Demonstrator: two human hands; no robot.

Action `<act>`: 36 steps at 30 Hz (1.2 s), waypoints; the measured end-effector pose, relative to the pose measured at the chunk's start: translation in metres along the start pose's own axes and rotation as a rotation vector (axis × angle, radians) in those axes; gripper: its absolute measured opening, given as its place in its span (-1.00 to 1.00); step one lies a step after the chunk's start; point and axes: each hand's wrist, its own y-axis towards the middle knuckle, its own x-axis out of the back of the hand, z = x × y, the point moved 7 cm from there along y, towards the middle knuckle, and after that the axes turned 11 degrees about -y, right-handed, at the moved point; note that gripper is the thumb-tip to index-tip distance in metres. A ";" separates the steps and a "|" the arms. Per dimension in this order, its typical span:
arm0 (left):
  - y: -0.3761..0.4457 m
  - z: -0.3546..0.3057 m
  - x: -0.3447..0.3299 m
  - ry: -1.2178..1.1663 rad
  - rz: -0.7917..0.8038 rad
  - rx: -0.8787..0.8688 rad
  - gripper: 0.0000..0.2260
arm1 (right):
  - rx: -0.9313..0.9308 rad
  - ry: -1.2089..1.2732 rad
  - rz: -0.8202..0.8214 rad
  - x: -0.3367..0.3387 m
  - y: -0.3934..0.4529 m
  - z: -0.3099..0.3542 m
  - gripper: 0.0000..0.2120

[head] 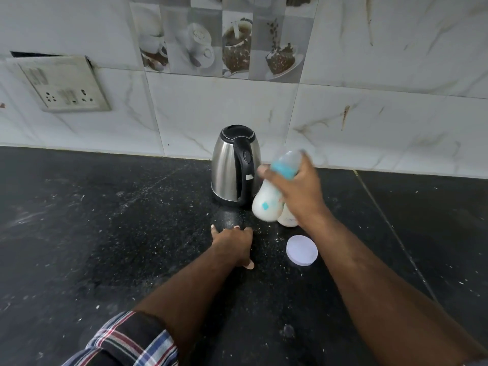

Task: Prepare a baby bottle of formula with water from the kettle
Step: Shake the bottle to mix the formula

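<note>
Milky bottle held tilted beside the kettle

The right hand (295, 186) grips a baby bottle (269, 199), blurred, full of white liquid, with a teal collar and clear cap, above the black counter (105, 233) by the steel kettle (235, 165); the left hand (233, 244) rests flat, fingers relaxed

Light was soft and even, apparently from overhead, casting faint shadows on the dark countertop (105, 233). The kettle (233, 166) showed mild steel glare. The baby bottle (274, 191) was motion-blurred. Wide-angle distortion bent the wall tiles (369, 114) near the edges.
</note>
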 end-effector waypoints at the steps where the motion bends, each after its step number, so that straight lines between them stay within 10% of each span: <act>1: 0.000 0.001 -0.001 -0.001 0.003 -0.003 -0.21 | -0.027 0.101 -0.090 0.009 0.006 0.000 -0.64; 6: 0.003 0.001 -0.002 0.026 -0.015 -0.018 -0.20 | 0.023 -0.132 0.128 -0.014 -0.008 -0.010 -0.58; 10: 0.005 0.002 -0.004 0.028 -0.022 -0.044 -0.20 | -0.040 0.121 -0.124 0.010 0.008 -0.003 -0.63; 14: 0.005 0.001 -0.003 0.035 -0.017 -0.046 -0.17 | 0.000 -0.182 0.137 -0.017 -0.012 -0.015 -0.53; 18: 0.004 -0.001 0.000 0.021 -0.030 -0.050 -0.22 | -0.010 -0.008 -0.062 -0.005 -0.001 -0.012 -0.61; 22: 0.000 -0.001 0.000 0.002 -0.008 -0.041 -0.19 | -0.019 -0.156 0.153 -0.032 -0.012 -0.018 -0.43; 26: 0.002 -0.001 0.001 0.002 -0.025 -0.055 -0.19 | -0.024 0.066 -0.085 -0.004 0.006 -0.010 -0.61; 30: 0.004 0.000 -0.001 0.017 -0.009 -0.035 -0.17 | -0.011 -0.142 0.138 -0.022 -0.007 -0.020 -0.54; 36: 0.006 0.000 -0.001 0.034 -0.003 -0.039 -0.18 | -0.039 -0.020 0.019 -0.005 0.001 -0.015 -0.61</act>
